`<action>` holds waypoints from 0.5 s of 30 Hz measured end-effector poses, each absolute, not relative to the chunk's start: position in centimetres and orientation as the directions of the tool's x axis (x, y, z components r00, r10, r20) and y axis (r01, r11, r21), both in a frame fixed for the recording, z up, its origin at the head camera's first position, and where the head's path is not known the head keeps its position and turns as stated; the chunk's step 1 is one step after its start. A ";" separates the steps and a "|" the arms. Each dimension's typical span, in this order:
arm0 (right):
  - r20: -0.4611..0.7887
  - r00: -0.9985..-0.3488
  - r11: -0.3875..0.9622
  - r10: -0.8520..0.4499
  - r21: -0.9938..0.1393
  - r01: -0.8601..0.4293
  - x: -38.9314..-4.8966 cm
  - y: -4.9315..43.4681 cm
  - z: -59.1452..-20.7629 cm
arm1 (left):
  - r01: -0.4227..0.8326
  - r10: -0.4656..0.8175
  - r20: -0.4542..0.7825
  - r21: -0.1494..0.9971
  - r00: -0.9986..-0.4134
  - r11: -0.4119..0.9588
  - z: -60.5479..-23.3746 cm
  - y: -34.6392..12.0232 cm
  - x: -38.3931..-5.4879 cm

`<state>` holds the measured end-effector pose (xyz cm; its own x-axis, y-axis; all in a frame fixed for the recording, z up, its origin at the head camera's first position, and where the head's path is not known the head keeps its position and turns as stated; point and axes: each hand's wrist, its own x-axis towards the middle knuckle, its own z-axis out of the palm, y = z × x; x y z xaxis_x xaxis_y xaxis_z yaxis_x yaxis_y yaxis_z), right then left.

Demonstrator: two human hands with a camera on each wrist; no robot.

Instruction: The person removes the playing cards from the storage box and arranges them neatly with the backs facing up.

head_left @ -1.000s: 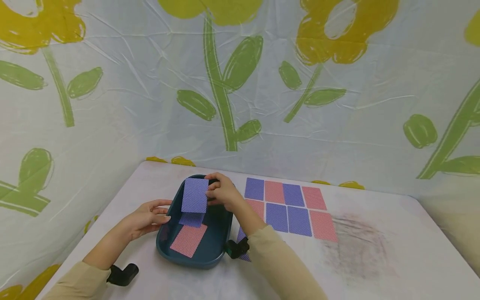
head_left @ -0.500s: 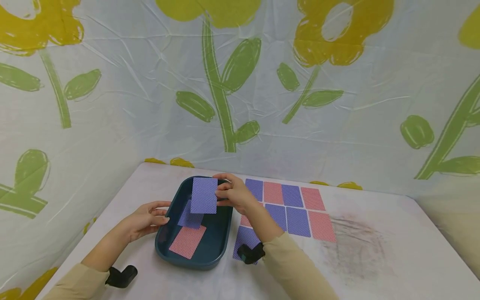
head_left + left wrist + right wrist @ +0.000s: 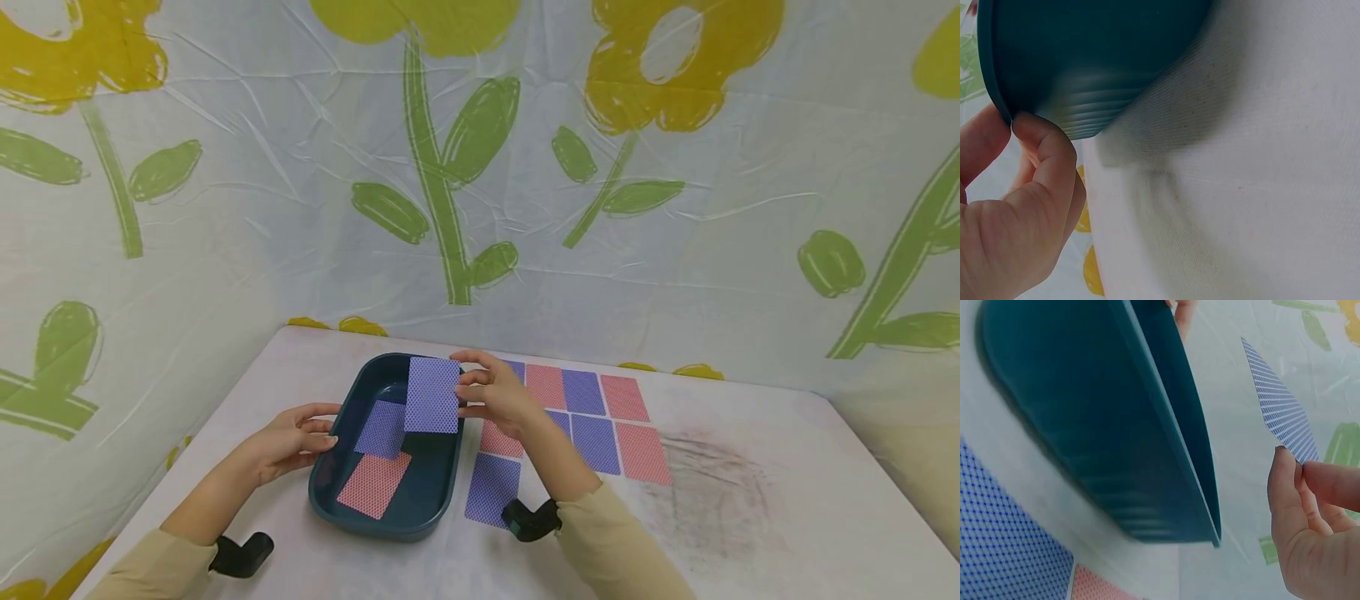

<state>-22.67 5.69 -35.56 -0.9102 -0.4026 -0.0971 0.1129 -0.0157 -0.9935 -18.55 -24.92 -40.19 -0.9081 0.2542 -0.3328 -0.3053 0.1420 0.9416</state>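
Observation:
My right hand (image 3: 498, 396) pinches a blue-backed playing card (image 3: 432, 396) by its right edge, held over the right side of a dark teal basin (image 3: 423, 527). The right wrist view shows this card (image 3: 1282, 406) raised above the rim, between thumb and fingers. On the basin's left, my left hand (image 3: 288, 442) grips the rim; in the left wrist view the thumb and fingers pinch the edge of the basin (image 3: 1104, 56). Inside the basin lie another blue-backed card (image 3: 380, 429) and a red-backed card (image 3: 374, 485), face down.
Right of the basin, red- and blue-backed cards lie in rows on the white-covered table, among them a near blue-backed card (image 3: 492, 487) and a far-right red-backed card (image 3: 643, 452). My right forearm passes over some of them. A flower-print cloth (image 3: 300, 208) hangs behind.
My right hand has moved right with its blue-backed card, from over the basin's far left to its right side, uncovering the blue-backed card inside. The left hand stays at the rim.

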 end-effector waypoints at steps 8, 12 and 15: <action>-0.101 -0.917 0.051 -0.385 -0.995 0.088 -21.9 8.2 -36.2 | -0.320 0.243 -0.346 0.937 -0.906 0.141 -40.2 -24.9 -18.4; -0.111 -0.920 0.071 -0.375 -0.993 0.090 -21.5 9.4 -36.6 | -0.323 0.235 -0.350 0.935 -0.907 0.146 -40.2 -24.9 -18.5; -0.106 -0.920 0.073 -0.378 -0.994 0.084 -21.1 10.2 -36.8 | -0.318 0.242 -0.345 0.937 -0.907 0.143 -40.0 -24.8 -18.5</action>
<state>-21.14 10.24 -36.84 -0.9198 -0.3779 -0.1058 0.0841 0.0734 -0.9937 -18.45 -24.84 -40.05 -0.9069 0.2419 -0.3450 -0.3183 0.1429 0.9371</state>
